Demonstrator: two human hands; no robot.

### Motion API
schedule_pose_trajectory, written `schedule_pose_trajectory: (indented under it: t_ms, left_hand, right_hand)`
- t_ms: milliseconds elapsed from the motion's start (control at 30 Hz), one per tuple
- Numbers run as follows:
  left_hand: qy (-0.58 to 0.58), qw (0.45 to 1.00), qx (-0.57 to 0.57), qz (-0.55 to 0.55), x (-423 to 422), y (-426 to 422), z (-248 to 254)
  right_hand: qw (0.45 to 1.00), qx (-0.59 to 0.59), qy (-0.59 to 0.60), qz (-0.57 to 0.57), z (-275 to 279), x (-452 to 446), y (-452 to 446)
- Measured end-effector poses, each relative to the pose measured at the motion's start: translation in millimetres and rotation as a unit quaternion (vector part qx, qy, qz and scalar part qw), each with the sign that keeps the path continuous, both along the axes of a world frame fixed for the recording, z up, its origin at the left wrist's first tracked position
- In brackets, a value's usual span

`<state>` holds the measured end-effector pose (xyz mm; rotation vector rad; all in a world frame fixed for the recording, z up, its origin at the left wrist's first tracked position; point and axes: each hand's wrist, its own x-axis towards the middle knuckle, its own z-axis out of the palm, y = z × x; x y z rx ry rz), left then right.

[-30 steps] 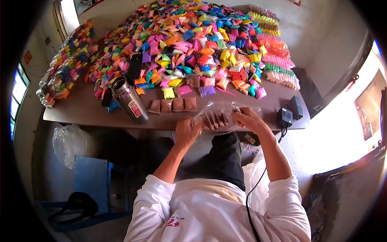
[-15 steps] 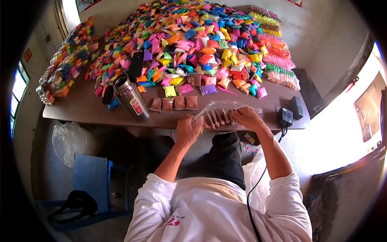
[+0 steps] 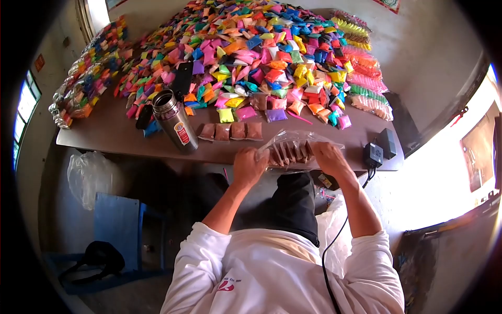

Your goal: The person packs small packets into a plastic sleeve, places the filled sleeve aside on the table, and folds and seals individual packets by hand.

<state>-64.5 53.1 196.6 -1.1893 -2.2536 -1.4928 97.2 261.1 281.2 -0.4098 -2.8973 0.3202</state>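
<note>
A clear plastic bag [image 3: 299, 137] spans the gap between my two hands at the table's front edge. Inside it, several small brown packets [image 3: 287, 153] stand in a row on their edges. My left hand [image 3: 250, 166] is closed on the bag's left end, its fingers partly hidden by the hand itself. At the right end, my right hand [image 3: 330, 158] grips the bag close to the last packet. More flat brown packets [image 3: 238, 131] lie side by side on the table, just beyond my left hand.
A steel flask [image 3: 175, 123] stands open to the left. Behind it a black phone [image 3: 182, 78] leans on a large heap of colourful packets [image 3: 261, 57]. Bundled packet rows [image 3: 366, 78] line the right side. Black adapter boxes [image 3: 374, 154] with cables sit at the right corner.
The bag's upper film now stands up in a wider arch over the packets. My right hand has shifted slightly right and down, and the view has moved a little.
</note>
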Motion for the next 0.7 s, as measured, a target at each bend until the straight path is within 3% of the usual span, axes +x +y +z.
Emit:
schedule_pose_trajectory:
  t_ms: [33,133,233,300,400,467,500,533,600,700]
  left_hand:
    - [0.008,1.000,0.002,-0.008,-0.2,0.3,-0.1]
    - [-0.022,1.000,-0.014,-0.004,2.8,0.5,5.2]
    - [-0.034,0.999,0.004,0.004,4.8,-0.7,9.0]
    - [-0.025,1.000,0.011,0.012,5.1,0.0,11.6]
    - [-0.026,1.000,0.013,0.010,4.1,-0.5,8.0]
    - [-0.007,1.000,0.017,0.013,4.1,0.6,7.7]
    - [0.009,1.000,0.021,0.016,4.2,0.1,7.3]
    - [-0.043,0.998,-0.050,0.006,5.1,-2.3,8.8]
    - [-0.039,0.998,-0.054,0.011,5.6,-3.4,10.9]
    - [-0.023,0.999,-0.041,0.024,6.1,0.5,9.2]
  right_hand:
    - [1.000,0.023,-0.001,-0.009,12.3,6.1,-4.1]
    - [0.960,-0.207,0.185,-0.032,59.4,13.8,-28.6]
    - [0.970,-0.151,0.190,-0.022,107.0,-18.7,-48.5]
    - [0.975,-0.117,0.184,0.039,91.3,-62.7,-37.5]
    - [0.982,-0.115,0.062,0.133,56.0,-132.4,-28.2]
    - [0.968,-0.002,0.025,0.248,11.0,-179.9,-11.0]
    - [0.968,-0.004,0.026,0.250,0.2,-194.8,-11.8]
    - [0.972,0.052,-0.066,0.221,-5.6,-207.6,-18.9]
    - [0.947,0.119,-0.249,0.162,-0.4,-222.6,-41.6]
    - [0.947,0.124,-0.240,0.175,-20.8,-225.6,-51.2]
